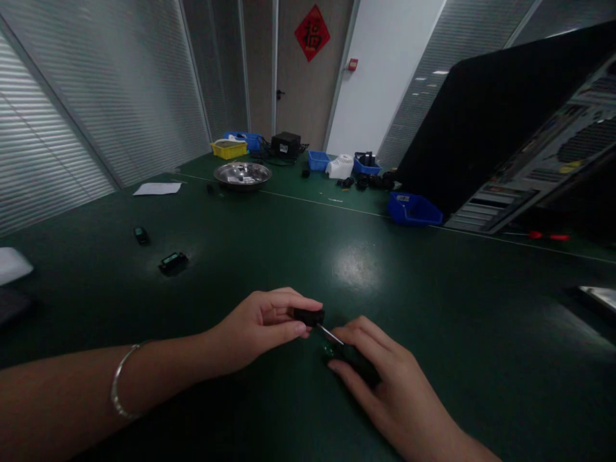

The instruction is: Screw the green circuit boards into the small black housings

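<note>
Between its thumb and fingers, my left hand (262, 324) pinches a small black part (308, 316), whose exact kind I cannot make out. My right hand (389, 372) is wrapped round the dark handle of a screwdriver (356, 360). The thin metal shaft points up and left, and its tip meets the black part or lies right against it. Both hands are just above the near middle of the green tabletop (298, 244). Farther left lie a small black module (173, 262) and a smaller dark piece (141, 235).
A steel bowl (243, 175) with small items stands at the back, near a yellow tray (229, 149) and a white paper (157, 188). Blue bins (414, 210) and dark parts line the far side. On the right a large computer case (510, 122) leans; a red-handled tool (548, 236) lies by it.
</note>
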A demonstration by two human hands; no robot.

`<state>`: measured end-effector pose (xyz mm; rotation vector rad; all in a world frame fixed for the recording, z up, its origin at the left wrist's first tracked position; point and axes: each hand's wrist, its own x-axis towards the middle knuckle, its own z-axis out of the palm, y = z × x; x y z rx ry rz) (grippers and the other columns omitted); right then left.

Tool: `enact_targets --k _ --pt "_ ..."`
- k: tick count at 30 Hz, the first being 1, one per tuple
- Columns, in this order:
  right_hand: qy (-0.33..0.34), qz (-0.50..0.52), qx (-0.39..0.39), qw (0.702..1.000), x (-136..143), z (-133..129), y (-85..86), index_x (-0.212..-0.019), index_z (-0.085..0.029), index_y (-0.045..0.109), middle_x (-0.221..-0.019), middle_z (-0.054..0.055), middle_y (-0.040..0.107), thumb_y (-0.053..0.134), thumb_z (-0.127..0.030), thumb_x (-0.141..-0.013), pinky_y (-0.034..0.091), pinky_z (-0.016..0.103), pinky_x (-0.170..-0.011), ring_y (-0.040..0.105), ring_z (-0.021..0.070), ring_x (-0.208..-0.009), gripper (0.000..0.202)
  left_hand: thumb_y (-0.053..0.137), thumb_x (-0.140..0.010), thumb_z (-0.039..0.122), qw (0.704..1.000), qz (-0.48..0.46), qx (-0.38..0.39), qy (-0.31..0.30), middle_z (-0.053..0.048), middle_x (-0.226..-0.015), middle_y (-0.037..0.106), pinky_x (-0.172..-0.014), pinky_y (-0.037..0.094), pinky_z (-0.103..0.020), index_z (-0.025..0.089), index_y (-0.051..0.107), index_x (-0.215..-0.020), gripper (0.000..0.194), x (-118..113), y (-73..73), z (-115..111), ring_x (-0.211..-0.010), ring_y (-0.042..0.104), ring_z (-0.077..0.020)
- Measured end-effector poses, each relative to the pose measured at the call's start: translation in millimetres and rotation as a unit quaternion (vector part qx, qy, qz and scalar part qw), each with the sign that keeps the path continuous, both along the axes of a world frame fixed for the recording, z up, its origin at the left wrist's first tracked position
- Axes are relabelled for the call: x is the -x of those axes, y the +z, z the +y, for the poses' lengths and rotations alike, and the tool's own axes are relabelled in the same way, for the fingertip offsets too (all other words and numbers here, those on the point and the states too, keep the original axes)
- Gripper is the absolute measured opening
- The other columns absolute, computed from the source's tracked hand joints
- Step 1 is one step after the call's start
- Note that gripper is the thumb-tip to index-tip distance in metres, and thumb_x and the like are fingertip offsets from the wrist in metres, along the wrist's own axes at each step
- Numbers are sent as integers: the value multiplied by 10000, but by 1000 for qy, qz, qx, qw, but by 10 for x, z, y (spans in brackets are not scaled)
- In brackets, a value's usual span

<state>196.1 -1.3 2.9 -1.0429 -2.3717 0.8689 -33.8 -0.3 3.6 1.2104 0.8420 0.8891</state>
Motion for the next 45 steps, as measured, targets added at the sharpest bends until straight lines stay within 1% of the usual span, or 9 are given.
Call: enact_targets --k 5,14,20,24,28,33,36,41,45 --pt "2 -83 -40 996 0 -1 -37 -1008 -213 618 -978 69 618 526 -147 -916 543 384 -691 652 232 -812 146 632 -830 104 1000 13 -17 -3 -53 -1070 610 -856 504 -345 208 721 -1097 300 -16 -21 -19 -933 629 -175" --pt "3 -95 -45 994 14 16 -22 -992 -217 630 -954 68 629 524 -106 -893 562 352 -677 668 225 -796 183 696 -805 169 999 -3 26 19 -17 -843 664 -713 485 -305 166 632 -1077 280 -11 -44 26 -705 614 -132" --pt "-8 -108 -61 992 -1 9 -46 -954 -198 642 -931 75 633 526 -86 -868 531 335 -639 659 232 -772 183 710 -801 209 999 20 30 30 -9 -820 661 -656 478 -282 158 621 -1004 227 -14 -29 26 -666 598 -122" --pt "-24 -9 -34 999 -15 9 -38 -880 -182 651 -855 60 643 556 -73 -823 485 307 -632 634 208 -733 156 692 -827 280 998 24 35 51 -11 -783 682 -692 506 -299 155 627 -1001 224 -34 -1 4 -690 636 -139" --pt "-51 134 18 990 18 -9 24 -828 -176 656 -777 36 651 569 -148 -868 466 272 -643 622 170 -705 100 684 -835 336 997 11 48 52 -38 -839 711 -732 559 -358 167 635 -1016 253 -83 4 -28 -771 697 -197" --pt "-80 174 27 981 67 -77 24 -845 -175 669 -800 23 675 624 -168 -854 480 250 -683 636 164 -753 47 627 -872 357 996 77 -34 -5 -68 -951 667 -773 560 -355 185 765 -961 237 -166 30 -86 -865 671 -215" --pt "-101 183 45 977 76 -103 4 -829 -170 679 -778 10 675 664 -146 -827 479 239 -674 632 163 -743 28 723 -799 289 995 85 -58 -17 -55 -949 656 -778 526 -326 229 780 -973 193 -222 23 -120 -870 644 -204" --pt "-106 192 65 973 60 -129 34 -781 -162 686 -748 -2 653 678 -137 -811 470 235 -668 617 162 -735 39 759 -760 243 996 80 -50 -1 -30 -897 651 -757 516 -307 237 795 -909 153 -327 -23 -175 -819 632 -185" --pt "-104 203 75 971 20 -153 50 -801 -161 684 -755 -5 650 666 -181 -837 474 240 -696 613 162 -754 45 780 -736 305 996 81 -26 37 -34 -881 682 -748 562 -321 203 797 -865 165 -279 87 -196 -793 677 -199"
